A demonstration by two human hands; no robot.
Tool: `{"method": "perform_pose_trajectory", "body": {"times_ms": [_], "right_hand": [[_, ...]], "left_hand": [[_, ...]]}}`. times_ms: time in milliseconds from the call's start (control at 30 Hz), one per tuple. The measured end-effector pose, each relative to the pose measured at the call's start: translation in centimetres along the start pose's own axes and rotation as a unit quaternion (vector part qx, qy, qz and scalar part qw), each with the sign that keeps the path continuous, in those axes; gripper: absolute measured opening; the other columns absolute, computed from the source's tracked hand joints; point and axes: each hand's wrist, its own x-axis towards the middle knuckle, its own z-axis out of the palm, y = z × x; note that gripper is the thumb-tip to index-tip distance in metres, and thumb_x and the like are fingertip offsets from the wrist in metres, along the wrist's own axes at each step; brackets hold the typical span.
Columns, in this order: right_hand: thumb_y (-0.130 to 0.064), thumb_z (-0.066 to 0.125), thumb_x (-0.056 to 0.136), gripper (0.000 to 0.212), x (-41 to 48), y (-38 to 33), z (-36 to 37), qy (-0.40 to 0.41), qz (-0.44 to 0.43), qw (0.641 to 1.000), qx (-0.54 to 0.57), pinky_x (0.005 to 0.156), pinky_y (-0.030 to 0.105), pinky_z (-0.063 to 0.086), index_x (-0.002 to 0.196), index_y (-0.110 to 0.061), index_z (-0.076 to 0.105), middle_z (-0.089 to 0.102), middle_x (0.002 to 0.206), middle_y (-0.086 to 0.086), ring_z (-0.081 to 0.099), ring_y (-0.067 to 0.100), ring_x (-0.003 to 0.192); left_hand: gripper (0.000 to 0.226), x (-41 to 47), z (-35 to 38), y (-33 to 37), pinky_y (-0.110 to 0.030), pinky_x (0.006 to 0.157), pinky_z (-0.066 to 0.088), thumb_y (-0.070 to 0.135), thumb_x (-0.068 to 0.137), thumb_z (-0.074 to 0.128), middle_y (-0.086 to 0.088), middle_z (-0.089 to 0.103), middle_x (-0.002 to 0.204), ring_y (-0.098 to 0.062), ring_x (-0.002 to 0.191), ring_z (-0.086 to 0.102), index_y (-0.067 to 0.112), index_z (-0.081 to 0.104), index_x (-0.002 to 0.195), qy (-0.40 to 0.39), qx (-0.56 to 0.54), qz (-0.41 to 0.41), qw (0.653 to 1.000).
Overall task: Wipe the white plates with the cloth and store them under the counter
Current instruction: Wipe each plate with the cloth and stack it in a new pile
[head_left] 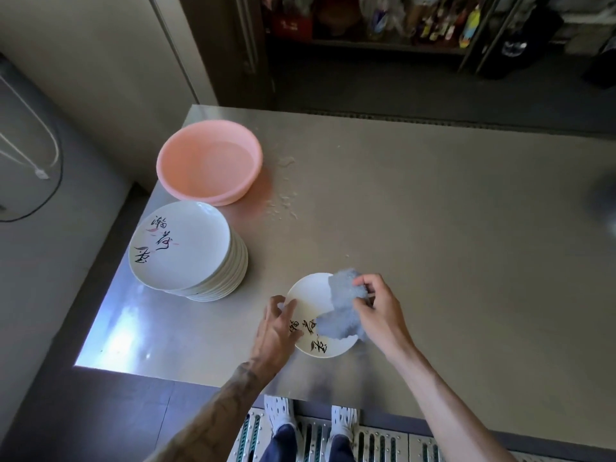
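Here, wet steel counter [433, 228]; cluttered shelves [383, 28] beyond.

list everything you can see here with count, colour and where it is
basin: one, pink, far left of the counter
plate stack: one stack, white with black calligraphy, counter's left edge, nearer than the basin; number of plates unclear
plate: one, white with black calligraphy, near edge of the counter
cloth: one, grey-blue, on the plate
water drops: several, clear, right of the basin
counter: one, steel grey, centre
shelf: one, dark, far back, contents blurred
floor grating: one, pale metal, below the counter's near edge
shoes: two, white patterned, on the grating
left hand: one, fingers hold the plate's left rim
right hand: one, fingers pinch the cloth
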Motion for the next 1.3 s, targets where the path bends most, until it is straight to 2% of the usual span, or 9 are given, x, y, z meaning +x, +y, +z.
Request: {"method": "perform_pose_trajectory", "body": {"times_ms": [100, 200, 333, 467, 600, 767, 933, 1167, 1300], "right_hand": [[-0.003, 0.062, 0.088, 0.029, 0.3, 2.8, 2.1, -0.009, 0.017, 0.990, -0.140, 0.085, 0.020, 0.045, 0.112, -0.021, 0.063, 0.048, 0.117, 0.002, 0.057, 0.020, 0.103], [-0.005, 0.071, 0.086, 0.030, 0.0, 5.0, 4.4, 0.018, -0.081, 0.962, -0.261, 0.094, 0.041, 0.051, 0.113, -0.017, 0.067, 0.047, 0.120, 0.004, 0.054, 0.028, 0.108], [-0.017, 0.077, 0.087, 0.043, 0.7, 6.6, 7.1, -0.012, -0.159, 0.928, -0.338, 0.094, 0.041, 0.055, 0.128, -0.016, 0.064, 0.052, 0.132, 0.005, 0.055, 0.027, 0.115], [-0.026, 0.071, 0.093, 0.050, 1.8, 5.9, 10.3, -0.004, -0.193, 0.919, -0.344, 0.105, 0.040, 0.049, 0.141, -0.024, 0.058, 0.052, 0.141, 0.006, 0.051, 0.027, 0.122], [-0.033, 0.062, 0.097, 0.044, 1.7, 6.4, 10.6, -0.045, -0.261, 0.894, -0.361, 0.101, 0.035, 0.048, 0.141, -0.031, 0.055, 0.050, 0.141, -0.002, 0.051, 0.022, 0.119], [-0.042, 0.065, 0.093, 0.049, 3.6, 5.8, 10.5, 0.073, -0.164, 0.899, -0.399, 0.094, 0.034, 0.046, 0.140, -0.030, 0.059, 0.055, 0.134, 0.003, 0.054, 0.025, 0.108], [-0.040, 0.058, 0.095, 0.054, 1.2, 6.0, 13.1, -0.019, -0.236, 0.891, -0.387, 0.103, 0.033, 0.044, 0.148, -0.034, 0.049, 0.050, 0.141, 0.000, 0.051, 0.022, 0.118], [-0.048, 0.059, 0.097, 0.058, 0.2, 6.6, 9.0, 0.072, -0.142, 0.887, -0.433, 0.097, 0.036, 0.052, 0.150, -0.023, 0.051, 0.049, 0.145, 0.008, 0.051, 0.025, 0.121], [-0.045, 0.055, 0.098, 0.052, -4.1, 7.5, 8.7, 0.034, -0.150, 0.884, -0.441, 0.093, 0.034, 0.052, 0.145, -0.022, 0.053, 0.051, 0.136, 0.007, 0.054, 0.024, 0.114]], "left_hand": [[0.066, -0.2, -0.1, -0.4, -0.046, 0.092, 0.054, 0.044, 0.081, 0.065, -0.002, 0.035, 0.139, -0.031, 0.111, 0.054, 0.025, 0.044, 0.140, 0.008, 0.030, 0.023, 0.999], [0.075, -0.3, -0.1, -1.5, -0.047, 0.102, 0.049, 0.056, 0.081, 0.059, -0.009, 0.037, 0.155, -0.035, 0.125, 0.052, 0.020, 0.046, 0.146, 0.009, 0.061, 0.053, 0.997], [0.089, -0.2, -0.3, -2.6, -0.045, 0.118, 0.036, 0.061, 0.082, 0.060, -0.010, 0.028, 0.166, -0.030, 0.147, 0.038, 0.012, 0.039, 0.153, -0.002, 0.066, 0.083, 0.994], [0.100, 0.4, -0.5, -2.6, -0.040, 0.123, 0.029, 0.062, 0.079, 0.070, -0.003, 0.023, 0.167, -0.019, 0.153, 0.027, 0.014, 0.030, 0.159, -0.009, 0.058, 0.081, 0.995], [0.108, 0.9, -0.6, -3.2, -0.037, 0.122, 0.029, 0.067, 0.078, 0.068, 0.003, 0.018, 0.169, -0.012, 0.154, 0.024, 0.018, 0.021, 0.162, -0.015, 0.050, 0.093, 0.994], [0.114, 1.1, -0.7, -3.7, -0.035, 0.124, 0.023, 0.075, 0.076, 0.062, 0.008, 0.007, 0.170, -0.012, 0.154, 0.020, 0.021, 0.014, 0.164, -0.033, 0.060, 0.086, 0.994], [0.121, 1.1, -0.5, -3.8, -0.037, 0.119, 0.034, 0.073, 0.067, 0.069, 0.005, 0.022, 0.168, -0.013, 0.148, 0.036, 0.018, 0.020, 0.163, -0.010, 0.014, 0.066, 0.998], [0.126, 0.9, -1.1, -3.5, -0.026, 0.121, 0.014, 0.086, 0.068, 0.056, 0.008, 0.006, 0.170, -0.013, 0.151, 0.026, 0.022, 0.007, 0.164, -0.031, 0.067, 0.049, 0.996], [0.126, 0.9, -0.9, -3.6, -0.032, 0.120, 0.026, 0.083, 0.067, 0.062, 0.004, 0.015, 0.169, -0.017, 0.148, 0.035, 0.018, 0.015, 0.163, -0.029, 0.077, 0.052, 0.995]]}}
